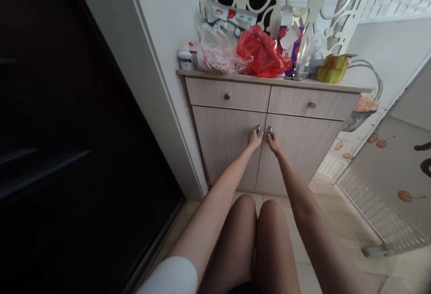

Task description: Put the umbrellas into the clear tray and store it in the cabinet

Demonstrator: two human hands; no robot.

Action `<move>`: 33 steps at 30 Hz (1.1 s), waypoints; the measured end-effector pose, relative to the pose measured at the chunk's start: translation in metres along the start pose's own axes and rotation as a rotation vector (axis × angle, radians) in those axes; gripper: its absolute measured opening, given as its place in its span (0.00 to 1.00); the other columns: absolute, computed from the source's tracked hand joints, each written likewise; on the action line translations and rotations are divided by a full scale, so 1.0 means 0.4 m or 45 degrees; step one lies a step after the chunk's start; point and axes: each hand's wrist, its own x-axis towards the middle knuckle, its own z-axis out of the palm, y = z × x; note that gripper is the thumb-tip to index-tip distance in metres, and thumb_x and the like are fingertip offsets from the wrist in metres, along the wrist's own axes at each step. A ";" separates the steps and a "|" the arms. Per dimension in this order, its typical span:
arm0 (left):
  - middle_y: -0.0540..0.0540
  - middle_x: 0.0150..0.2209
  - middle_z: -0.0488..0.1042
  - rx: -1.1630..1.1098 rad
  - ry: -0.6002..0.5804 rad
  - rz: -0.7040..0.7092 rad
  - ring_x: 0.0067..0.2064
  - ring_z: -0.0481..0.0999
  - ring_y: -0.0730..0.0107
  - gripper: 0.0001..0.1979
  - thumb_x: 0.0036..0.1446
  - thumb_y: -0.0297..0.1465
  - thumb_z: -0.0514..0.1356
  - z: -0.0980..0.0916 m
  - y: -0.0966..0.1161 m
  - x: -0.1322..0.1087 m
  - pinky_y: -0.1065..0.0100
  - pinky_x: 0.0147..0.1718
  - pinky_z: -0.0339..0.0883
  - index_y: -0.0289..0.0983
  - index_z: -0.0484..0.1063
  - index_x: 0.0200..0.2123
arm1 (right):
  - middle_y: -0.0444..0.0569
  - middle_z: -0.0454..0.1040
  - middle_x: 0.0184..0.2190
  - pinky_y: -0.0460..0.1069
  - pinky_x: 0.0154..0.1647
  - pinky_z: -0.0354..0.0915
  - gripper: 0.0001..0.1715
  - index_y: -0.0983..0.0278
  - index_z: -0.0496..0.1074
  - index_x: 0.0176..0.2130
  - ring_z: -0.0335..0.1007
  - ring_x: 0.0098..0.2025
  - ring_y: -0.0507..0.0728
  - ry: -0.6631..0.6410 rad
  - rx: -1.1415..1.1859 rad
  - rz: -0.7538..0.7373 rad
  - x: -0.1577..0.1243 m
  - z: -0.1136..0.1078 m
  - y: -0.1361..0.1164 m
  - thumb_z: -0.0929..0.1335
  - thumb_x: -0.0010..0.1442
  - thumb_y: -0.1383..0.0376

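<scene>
Both my arms reach forward to a pale wood-grain cabinet (229,150) whose two doors are closed. With its fingers closed, my left hand (255,138) grips the small metal handle (259,128) near the inner edge of the left door. Just across the seam, my right hand (273,142) pinches the matching handle (270,129) on the right door. Above the doors are two closed drawers, each with a round knob (227,96). My knees lie below, between my forearms.
On the cabinet top sit a red plastic bag (262,51), clear bags, a white jar (186,59), a purple box (289,42) and a yellow package (332,68). A dark door (84,173) stands at left; a cherry-patterned panel (397,159) stands at right.
</scene>
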 end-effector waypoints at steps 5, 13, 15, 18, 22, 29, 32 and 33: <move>0.34 0.45 0.77 -0.002 -0.018 0.057 0.48 0.77 0.59 0.10 0.68 0.30 0.53 0.006 -0.023 -0.039 0.66 0.46 0.64 0.33 0.72 0.45 | 0.45 0.67 0.27 0.52 0.40 0.65 0.25 0.58 0.62 0.31 0.64 0.33 0.56 -0.013 -0.012 -0.029 -0.053 -0.001 -0.001 0.61 0.59 0.40; 0.42 0.34 0.77 0.003 0.131 0.217 0.37 0.77 0.65 0.08 0.67 0.30 0.54 -0.070 -0.115 -0.206 0.69 0.40 0.63 0.36 0.71 0.36 | 0.52 0.75 0.32 0.54 0.41 0.64 0.24 0.59 0.65 0.35 0.71 0.34 0.59 0.013 -0.173 -0.187 -0.264 -0.138 -0.040 0.57 0.66 0.44; 0.43 0.32 0.78 -0.039 0.171 0.250 0.36 0.77 0.66 0.08 0.66 0.30 0.54 -0.101 -0.145 -0.252 0.69 0.39 0.64 0.36 0.71 0.35 | 0.53 0.77 0.33 0.53 0.41 0.65 0.25 0.60 0.67 0.36 0.73 0.35 0.59 0.038 -0.205 -0.207 -0.318 -0.182 -0.056 0.57 0.67 0.44; 0.44 0.33 0.79 -0.140 0.264 0.276 0.36 0.78 0.65 0.07 0.65 0.31 0.56 -0.153 -0.189 -0.316 0.68 0.39 0.67 0.37 0.72 0.36 | 0.53 0.78 0.34 0.53 0.42 0.66 0.26 0.61 0.69 0.38 0.75 0.36 0.60 0.078 -0.252 -0.188 -0.390 -0.248 -0.073 0.58 0.67 0.44; 0.44 0.34 0.80 -0.217 0.388 0.263 0.37 0.80 0.64 0.08 0.62 0.34 0.57 -0.225 -0.243 -0.387 0.67 0.39 0.70 0.37 0.74 0.37 | 0.52 0.78 0.34 0.54 0.44 0.66 0.27 0.62 0.72 0.41 0.75 0.37 0.60 0.159 -0.308 -0.143 -0.472 -0.336 -0.084 0.60 0.67 0.44; 0.44 0.34 0.81 -0.197 0.538 0.232 0.36 0.80 0.62 0.13 0.59 0.41 0.56 -0.343 -0.314 -0.475 0.66 0.37 0.72 0.38 0.74 0.36 | 0.54 0.78 0.36 0.53 0.42 0.67 0.30 0.63 0.73 0.36 0.75 0.40 0.60 0.283 -0.455 -0.107 -0.573 -0.471 -0.107 0.59 0.66 0.42; 0.43 0.34 0.80 -0.142 0.621 0.197 0.35 0.80 0.61 0.14 0.58 0.42 0.56 -0.398 -0.356 -0.501 0.66 0.35 0.73 0.38 0.73 0.36 | 0.54 0.78 0.35 0.53 0.41 0.66 0.31 0.62 0.73 0.36 0.74 0.39 0.61 0.334 -0.515 -0.073 -0.601 -0.518 -0.107 0.59 0.65 0.41; 0.42 0.33 0.80 -0.123 0.646 0.188 0.35 0.80 0.60 0.14 0.57 0.42 0.56 -0.418 -0.372 -0.507 0.65 0.34 0.73 0.37 0.73 0.35 | 0.54 0.78 0.34 0.53 0.41 0.66 0.32 0.62 0.73 0.35 0.74 0.39 0.61 0.355 -0.538 -0.063 -0.609 -0.534 -0.104 0.59 0.65 0.40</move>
